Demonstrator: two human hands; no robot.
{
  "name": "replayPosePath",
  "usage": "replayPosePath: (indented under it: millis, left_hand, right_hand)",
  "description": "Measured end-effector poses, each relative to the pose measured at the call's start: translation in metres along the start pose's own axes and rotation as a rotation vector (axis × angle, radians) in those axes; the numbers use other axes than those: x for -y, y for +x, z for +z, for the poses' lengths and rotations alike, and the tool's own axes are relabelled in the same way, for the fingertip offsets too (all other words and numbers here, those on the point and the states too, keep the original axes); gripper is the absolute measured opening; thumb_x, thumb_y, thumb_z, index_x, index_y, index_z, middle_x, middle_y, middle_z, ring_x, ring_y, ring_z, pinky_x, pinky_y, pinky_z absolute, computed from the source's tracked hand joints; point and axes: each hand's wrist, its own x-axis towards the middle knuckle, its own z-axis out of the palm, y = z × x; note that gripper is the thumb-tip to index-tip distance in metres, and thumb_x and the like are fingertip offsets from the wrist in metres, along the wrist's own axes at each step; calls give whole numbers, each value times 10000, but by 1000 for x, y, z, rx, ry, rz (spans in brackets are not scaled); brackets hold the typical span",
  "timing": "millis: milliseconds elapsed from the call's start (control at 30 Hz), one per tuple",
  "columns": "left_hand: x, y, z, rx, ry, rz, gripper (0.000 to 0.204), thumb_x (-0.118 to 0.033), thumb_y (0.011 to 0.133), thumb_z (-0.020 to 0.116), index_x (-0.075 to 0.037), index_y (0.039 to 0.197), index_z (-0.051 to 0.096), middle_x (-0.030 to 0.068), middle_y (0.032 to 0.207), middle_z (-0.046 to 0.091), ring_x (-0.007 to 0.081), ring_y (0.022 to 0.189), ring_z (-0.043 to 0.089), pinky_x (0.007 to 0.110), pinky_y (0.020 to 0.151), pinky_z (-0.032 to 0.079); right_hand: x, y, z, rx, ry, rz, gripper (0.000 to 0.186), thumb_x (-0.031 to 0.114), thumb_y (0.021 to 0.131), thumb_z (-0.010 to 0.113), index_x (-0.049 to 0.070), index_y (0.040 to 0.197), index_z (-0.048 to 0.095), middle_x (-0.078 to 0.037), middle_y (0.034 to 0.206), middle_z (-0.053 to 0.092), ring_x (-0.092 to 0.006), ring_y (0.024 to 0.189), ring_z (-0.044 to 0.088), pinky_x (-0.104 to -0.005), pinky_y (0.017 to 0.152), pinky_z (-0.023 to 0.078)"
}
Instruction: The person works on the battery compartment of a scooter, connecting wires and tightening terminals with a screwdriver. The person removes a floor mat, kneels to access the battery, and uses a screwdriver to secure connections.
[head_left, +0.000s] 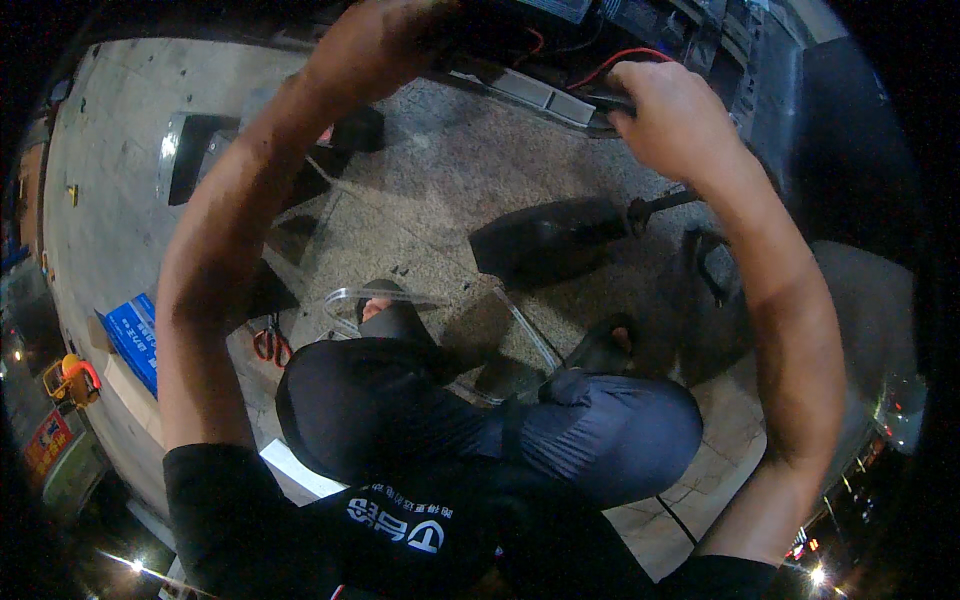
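Note:
Both my arms reach up to a dark vehicle-like machine (735, 75) at the far side. My left hand (385, 40) is at its upper left edge; its fingers vanish in shadow. Farther right, my right hand (675, 115) is closed, thumb and forefinger around something dark at the end of a long pale panel (540, 92). A red wire (625, 55) arches over from the machine's inside to just above these fingers. Below the panel, a bulky black part (550, 240) on a dark rod sits low over the paving.
Red-handled scissors (270, 342) lie left of my knees, near a blue box (133, 340). Clear strips (525, 325) lie around my feet. Dark boxes (195, 155) stand at the far left. A rounded dark shape (860, 310) is beside my right arm.

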Motion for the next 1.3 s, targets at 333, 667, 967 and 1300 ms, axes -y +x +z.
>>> replayPosePath:
  millis: [333,667,967,1300]
  left_hand:
    - [38,-4,41,-416,74,206,249,-103,817,687,-57,1057,641,155,1020,647,359,930,637,400,773,538]
    - [54,-3,54,-508,14,281,294,-72,787,728,-70,1068,644,111,1032,660,317,910,661,353,764,551]
    - [47,-11,47,-343,200,223,300,-87,836,637,-36,1131,610,182,1106,607,388,1051,571,434,867,501]
    - [-109,-26,93,-35,-1017,-213,316,-115,879,606,-4,1175,614,115,1054,651,194,1000,608,310,839,504]
  right_hand:
    - [-10,7,0,31,394,170,273,192,754,705,24,967,686,-185,939,692,-348,895,672,-413,834,525]
    - [1,12,-12,133,147,83,293,115,766,695,24,1038,633,-160,988,662,-336,955,646,-402,846,510]
    - [-8,6,0,-13,243,35,344,200,739,709,53,1017,570,-180,927,659,-391,927,626,-477,810,509]
    - [-36,-11,-68,-136,269,-140,365,23,737,717,88,1087,637,-121,1003,660,-325,883,644,-388,778,520]
